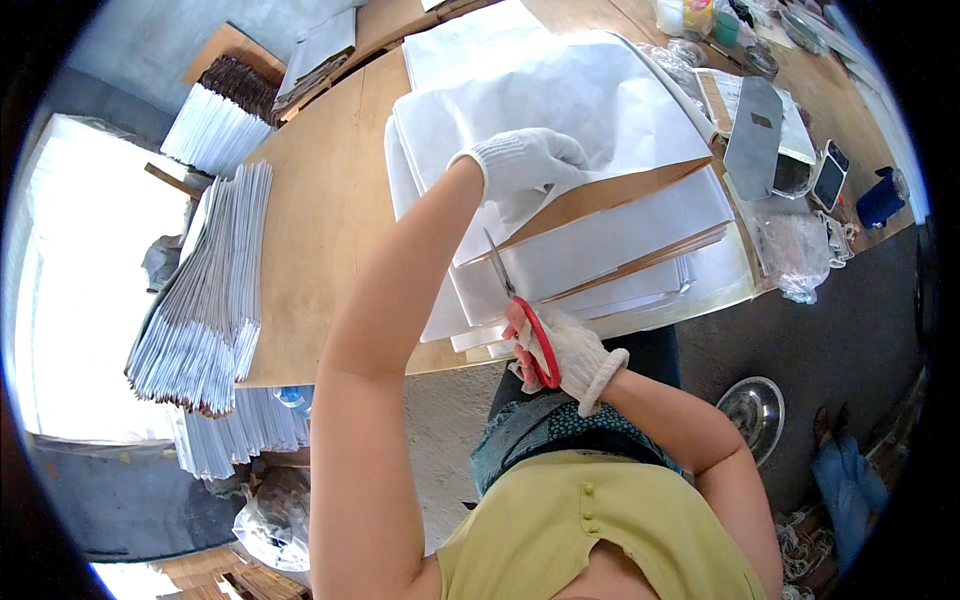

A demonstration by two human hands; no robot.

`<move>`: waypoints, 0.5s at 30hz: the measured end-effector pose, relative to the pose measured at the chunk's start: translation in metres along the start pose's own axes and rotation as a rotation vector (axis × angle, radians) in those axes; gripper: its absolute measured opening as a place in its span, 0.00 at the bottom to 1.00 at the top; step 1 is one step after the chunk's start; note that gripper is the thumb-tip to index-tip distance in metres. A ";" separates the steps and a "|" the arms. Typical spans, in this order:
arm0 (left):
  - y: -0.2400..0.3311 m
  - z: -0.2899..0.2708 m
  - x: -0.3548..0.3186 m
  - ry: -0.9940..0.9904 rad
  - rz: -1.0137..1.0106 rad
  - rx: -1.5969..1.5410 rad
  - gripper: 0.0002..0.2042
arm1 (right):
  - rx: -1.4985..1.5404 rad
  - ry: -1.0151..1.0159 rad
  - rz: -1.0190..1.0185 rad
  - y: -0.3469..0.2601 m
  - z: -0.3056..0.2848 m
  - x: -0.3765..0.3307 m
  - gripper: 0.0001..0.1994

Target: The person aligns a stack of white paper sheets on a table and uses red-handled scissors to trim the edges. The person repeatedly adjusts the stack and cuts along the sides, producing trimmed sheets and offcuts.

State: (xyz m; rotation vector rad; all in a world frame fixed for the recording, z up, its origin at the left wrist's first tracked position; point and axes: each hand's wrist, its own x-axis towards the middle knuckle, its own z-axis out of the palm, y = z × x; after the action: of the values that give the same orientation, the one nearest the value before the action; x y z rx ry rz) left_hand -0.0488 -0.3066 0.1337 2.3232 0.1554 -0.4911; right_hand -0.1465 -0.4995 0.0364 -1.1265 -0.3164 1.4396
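Right now the person's right hand (560, 352), in a white knitted glove, has its grip closed through the red plastic handles of a pair of steel scissors (520, 320). The blades point toward eleven o'clock from that hand, and their long axis runs up along the near edge of the folded sheets. The left hand (525, 170), also in a white glove, lies at twelve o'clock from the scissors; its grip presses down and pinches the fold of a large white-and-brown paper sheet (610, 215) on top of a thick stack of white paper (560, 110). The scissor tips meet the paper just below the left hand, so the right hand is the nearer one to the cut edge.

The stack rests on a light brown wooden desk (320, 220). At nine o'clock on the desk lies a fanned pile of finished white paper bags (205, 300), with another bundle (220, 120) at ten o'clock. At two o'clock sit a grey metal plate (755, 135), a blue cup (880, 200) and small jars (690, 15) whose contents cannot be made out.
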 end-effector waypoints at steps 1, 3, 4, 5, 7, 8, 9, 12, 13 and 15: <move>-0.004 0.001 0.000 0.008 0.012 0.002 0.19 | 0.028 0.008 0.017 -0.004 0.003 -0.001 0.25; -0.009 0.004 0.001 0.023 0.047 0.017 0.17 | 0.009 0.022 0.007 -0.005 0.003 0.000 0.24; -0.010 0.005 0.002 0.029 0.066 0.024 0.17 | 0.001 0.030 0.003 -0.005 0.003 0.000 0.23; -0.011 0.006 0.002 0.076 0.075 0.113 0.16 | 0.056 0.017 0.005 -0.002 0.003 0.000 0.23; 0.001 0.003 -0.002 0.165 0.111 0.289 0.14 | 0.164 0.009 0.003 0.005 -0.002 -0.001 0.22; 0.006 -0.007 -0.007 0.236 0.182 0.402 0.13 | 0.129 -0.032 -0.012 0.002 -0.004 -0.009 0.22; 0.010 -0.018 -0.015 0.309 0.258 0.507 0.13 | 0.091 -0.067 -0.023 -0.006 -0.006 -0.022 0.23; 0.038 -0.055 -0.019 0.776 0.219 0.774 0.10 | 0.158 -0.051 0.026 -0.013 -0.028 -0.047 0.24; 0.053 -0.059 -0.026 0.979 0.205 0.856 0.10 | 0.212 -0.040 0.053 -0.015 -0.036 -0.053 0.25; 0.056 -0.043 -0.021 0.896 0.221 0.880 0.10 | 0.163 0.012 -0.026 -0.030 -0.046 -0.067 0.31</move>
State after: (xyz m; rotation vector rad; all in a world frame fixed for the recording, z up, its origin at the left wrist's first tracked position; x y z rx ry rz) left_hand -0.0414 -0.3159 0.2062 3.2026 0.1051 0.7893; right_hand -0.1055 -0.5699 0.0655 -0.9953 -0.2006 1.4086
